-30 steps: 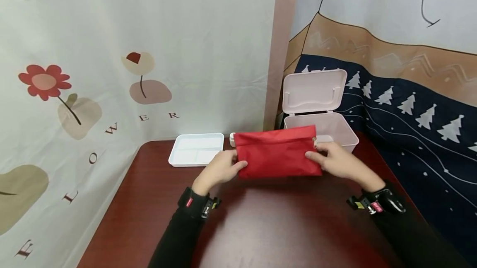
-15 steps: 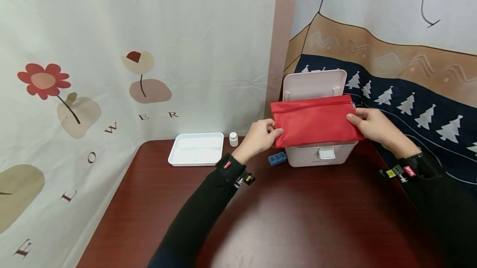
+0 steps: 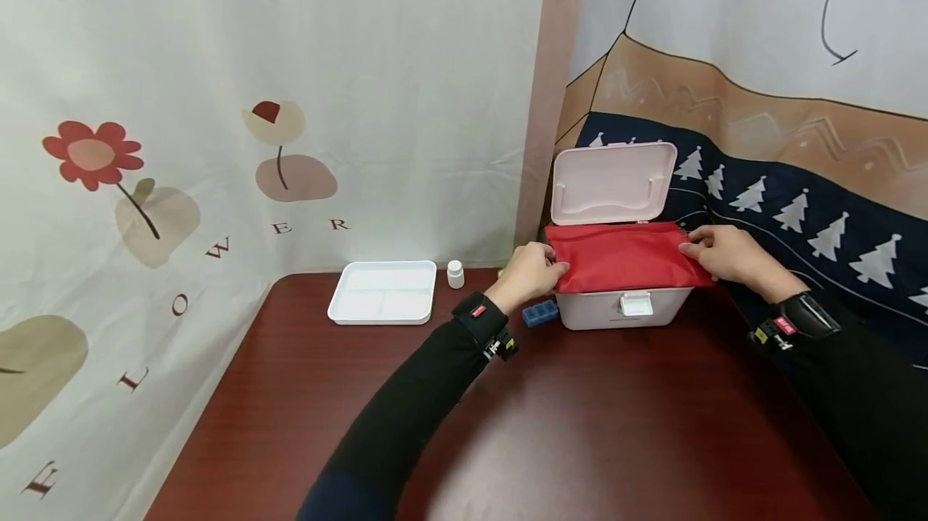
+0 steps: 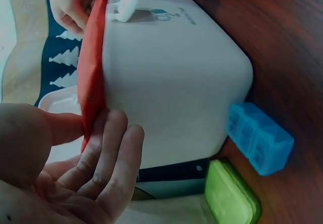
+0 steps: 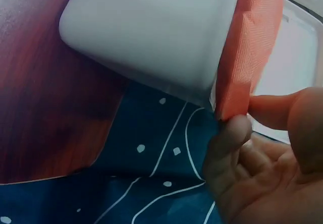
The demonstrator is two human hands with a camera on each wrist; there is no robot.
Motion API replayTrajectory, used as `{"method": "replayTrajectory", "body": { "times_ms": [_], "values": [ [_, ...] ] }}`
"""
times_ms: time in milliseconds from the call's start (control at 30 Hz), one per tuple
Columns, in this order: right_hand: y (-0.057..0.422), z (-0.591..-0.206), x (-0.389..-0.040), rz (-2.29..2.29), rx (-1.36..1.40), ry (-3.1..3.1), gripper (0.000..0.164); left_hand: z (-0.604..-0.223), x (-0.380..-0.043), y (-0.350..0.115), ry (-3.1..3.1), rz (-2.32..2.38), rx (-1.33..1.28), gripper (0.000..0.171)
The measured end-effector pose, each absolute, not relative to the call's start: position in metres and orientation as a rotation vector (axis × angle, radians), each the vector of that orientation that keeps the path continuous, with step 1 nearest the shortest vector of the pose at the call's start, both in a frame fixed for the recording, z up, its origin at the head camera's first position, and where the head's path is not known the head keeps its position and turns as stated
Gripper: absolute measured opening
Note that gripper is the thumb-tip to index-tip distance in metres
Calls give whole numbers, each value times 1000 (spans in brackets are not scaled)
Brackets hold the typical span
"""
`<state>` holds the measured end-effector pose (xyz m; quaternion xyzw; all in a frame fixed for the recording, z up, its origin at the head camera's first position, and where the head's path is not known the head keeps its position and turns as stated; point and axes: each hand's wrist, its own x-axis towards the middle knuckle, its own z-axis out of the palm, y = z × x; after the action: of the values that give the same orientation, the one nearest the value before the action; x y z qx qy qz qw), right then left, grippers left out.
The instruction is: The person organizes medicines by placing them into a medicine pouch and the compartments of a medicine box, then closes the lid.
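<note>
A red zippered pouch (image 3: 623, 259) lies flat across the top of a pale pink lidded box (image 3: 598, 310), covering its opening. The box's lid (image 3: 612, 183) stands raised behind it. My left hand (image 3: 531, 270) pinches the pouch's left end between thumb and fingers, as the left wrist view shows with the pouch edge (image 4: 92, 67). At the other end my right hand (image 3: 732, 257) pinches the corner, thumb above and fingers below; the right wrist view shows this pouch end (image 5: 237, 88) jutting past the box rim. The inside of the box is hidden under the pouch.
Left of the box lies a blue pill organizer (image 3: 540, 312), with a green case (image 4: 229, 193) behind it in the left wrist view. A small white bottle (image 3: 455, 274) stands beside a white divided tray (image 3: 382, 320). Printed curtains hang behind the brown table (image 3: 580, 440).
Both hands have carried the red pouch rightward from over the table to above the box, then lowered it onto the box's rim. The pill organizer and bottle have come into full view.
</note>
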<state>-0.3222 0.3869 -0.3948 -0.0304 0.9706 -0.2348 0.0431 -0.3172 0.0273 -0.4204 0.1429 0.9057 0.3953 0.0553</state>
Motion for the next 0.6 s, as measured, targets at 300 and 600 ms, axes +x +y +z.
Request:
{"method": "replayTrajectory", "body": {
  "times_ms": [300, 600],
  "values": [
    [367, -384, -321, -446, -121, 3137, 50, -408, -322, 26, 3101, 677, 595, 27],
    [309, -366, -318, -183, -416, 2967, 70, -393, -311, 57, 2955, 55, 1061, 50]
  ]
}}
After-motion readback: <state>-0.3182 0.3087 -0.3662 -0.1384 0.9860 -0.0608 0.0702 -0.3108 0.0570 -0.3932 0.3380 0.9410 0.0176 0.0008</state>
